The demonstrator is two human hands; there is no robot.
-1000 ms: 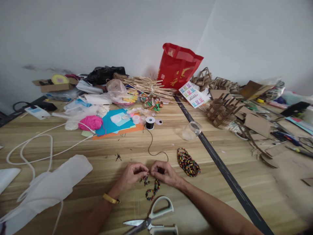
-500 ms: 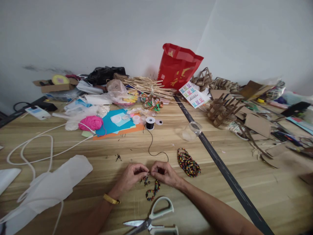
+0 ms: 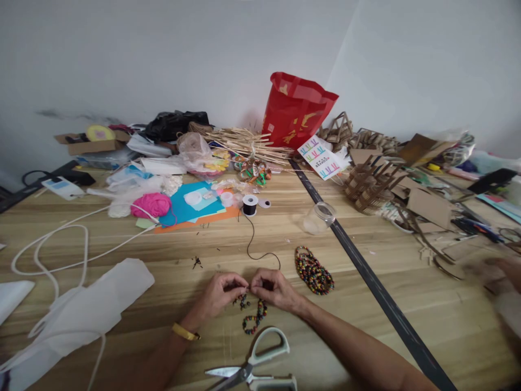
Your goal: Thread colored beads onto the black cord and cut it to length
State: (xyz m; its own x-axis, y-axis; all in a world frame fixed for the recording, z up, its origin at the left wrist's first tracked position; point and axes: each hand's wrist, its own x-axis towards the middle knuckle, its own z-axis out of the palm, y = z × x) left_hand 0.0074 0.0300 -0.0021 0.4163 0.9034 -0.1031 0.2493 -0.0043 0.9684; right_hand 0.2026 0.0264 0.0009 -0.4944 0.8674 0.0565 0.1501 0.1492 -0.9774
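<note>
My left hand and my right hand meet fingertip to fingertip over the wooden table, both closed in a pinch. Between them runs the dark cord of a string of multicoloured beads, which hangs down and curls on the table. The exact grip on the cord is too small to make out. A few loose-looking dark beads lie under my left fingers. Beyond my hands, a thin black cord leads from a spool. Scissors lie open just in front of me.
A coil of bead strings lies right of my hands. Farther off stand a clear jar, pink yarn, a red bag and woven baskets. White cable and white sheet lie left. Another person's blurred hand is at far right.
My hands stay almost in the same place, still pinching at the cord. At the far right, another person's hand has come farther into view.
</note>
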